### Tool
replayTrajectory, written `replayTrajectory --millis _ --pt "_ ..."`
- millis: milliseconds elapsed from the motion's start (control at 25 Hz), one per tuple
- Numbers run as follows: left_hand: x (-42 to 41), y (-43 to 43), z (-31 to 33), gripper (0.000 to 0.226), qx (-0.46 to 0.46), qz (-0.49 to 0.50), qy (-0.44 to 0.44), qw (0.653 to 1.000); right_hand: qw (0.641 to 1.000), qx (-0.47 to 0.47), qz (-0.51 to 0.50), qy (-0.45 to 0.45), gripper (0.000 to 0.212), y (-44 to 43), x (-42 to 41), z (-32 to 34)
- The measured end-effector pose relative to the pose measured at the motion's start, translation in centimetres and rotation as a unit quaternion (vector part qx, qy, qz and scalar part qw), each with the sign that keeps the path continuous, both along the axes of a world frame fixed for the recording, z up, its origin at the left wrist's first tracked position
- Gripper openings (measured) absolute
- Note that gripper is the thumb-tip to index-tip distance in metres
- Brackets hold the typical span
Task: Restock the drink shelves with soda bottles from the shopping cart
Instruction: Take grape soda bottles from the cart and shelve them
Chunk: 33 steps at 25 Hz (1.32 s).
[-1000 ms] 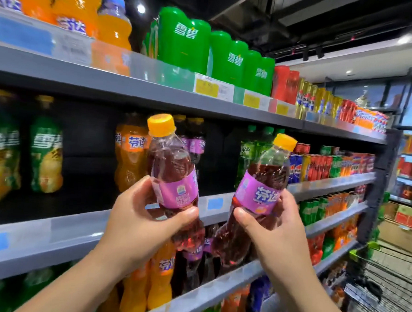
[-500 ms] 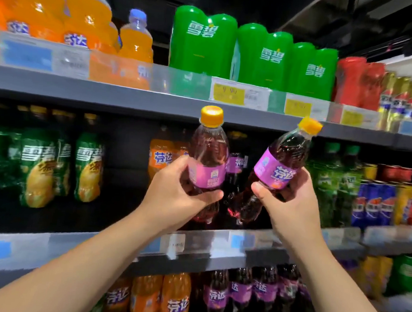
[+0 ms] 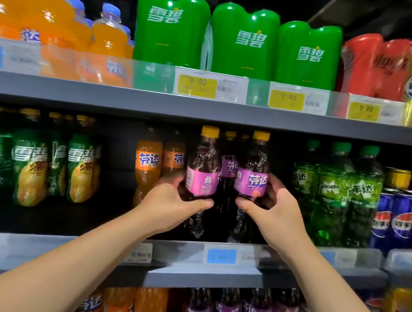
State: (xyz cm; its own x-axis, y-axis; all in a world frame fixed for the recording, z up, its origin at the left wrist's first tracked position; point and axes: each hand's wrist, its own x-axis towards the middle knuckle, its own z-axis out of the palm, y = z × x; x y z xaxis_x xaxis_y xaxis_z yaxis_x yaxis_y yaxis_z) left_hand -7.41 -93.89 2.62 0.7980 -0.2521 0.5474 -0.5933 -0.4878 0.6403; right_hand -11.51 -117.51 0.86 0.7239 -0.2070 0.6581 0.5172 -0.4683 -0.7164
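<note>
Firmly, the left hand (image 3: 170,202) curls round the lower body of a grape soda bottle (image 3: 203,170), its thumb lying across the front just under the purple label. The right hand (image 3: 276,213) wraps a second grape soda bottle (image 3: 253,173) the same way.

Both bottles stand upright, yellow caps up, side by side inside the middle shelf (image 3: 193,273). Whether their bases touch the shelf floor cannot be told.

This looks like the placing step. Next, each bottle probably needs setting down and pushing back, with the fingers loosened without knocking neighbours.

Counted:
- Two bottles are held, one per hand.
- At least one more purple-label bottle (image 3: 229,167) shows between them, further back.
- Two orange soda bottles (image 3: 147,166) stand just left.
- Three green soda bottles (image 3: 333,187) stand to the right.

The shopping cart is out of view.
</note>
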Motion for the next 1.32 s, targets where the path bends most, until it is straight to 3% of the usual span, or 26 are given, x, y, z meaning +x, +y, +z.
replayTrajectory --millis 160,360,640,760,920,1000,1160,1320 --pt "1.5 -1.4 0.1 0.058 -0.04 -0.001 0.051 0.998 0.999 0.009 0.012 0.051 0.061 -1.3 2.3 0.6" --pt "3.2 -2.1 0.3 0.065 0.005 0.031 0.052 0.998 0.993 -0.033 0.004 0.116 0.086 -1.0 4.4 1.4" --pt "4.0 -2.1 -0.8 0.06 -0.035 -0.005 0.057 0.998 0.991 -0.041 -0.06 0.116 0.093 -0.2 5.5 1.3" --pt "3.7 -2.0 -1.0 0.075 -0.007 -0.001 0.074 0.997 0.989 -0.049 -0.068 0.119 0.095 -0.4 5.6 0.9" --pt "4.5 -2.2 -1.5 0.075 0.044 0.071 0.042 0.996 0.973 -0.137 -0.067 0.172 0.085 -0.9 5.6 0.3" --pt "5.0 -2.0 -1.7 0.07 0.035 0.052 0.06 0.996 0.969 -0.154 -0.076 0.177 0.077 -1.2 5.7 0.2" --pt "5.2 -1.4 -1.5 0.058 0.024 0.015 0.095 0.995 0.965 -0.155 -0.06 0.202 0.087 -1.3 6.1 0.6" --pt "4.3 -2.0 -1.4 0.075 0.056 0.065 0.09 0.992 0.943 -0.234 -0.043 0.234 0.041 -1.6 6.3 2.3"
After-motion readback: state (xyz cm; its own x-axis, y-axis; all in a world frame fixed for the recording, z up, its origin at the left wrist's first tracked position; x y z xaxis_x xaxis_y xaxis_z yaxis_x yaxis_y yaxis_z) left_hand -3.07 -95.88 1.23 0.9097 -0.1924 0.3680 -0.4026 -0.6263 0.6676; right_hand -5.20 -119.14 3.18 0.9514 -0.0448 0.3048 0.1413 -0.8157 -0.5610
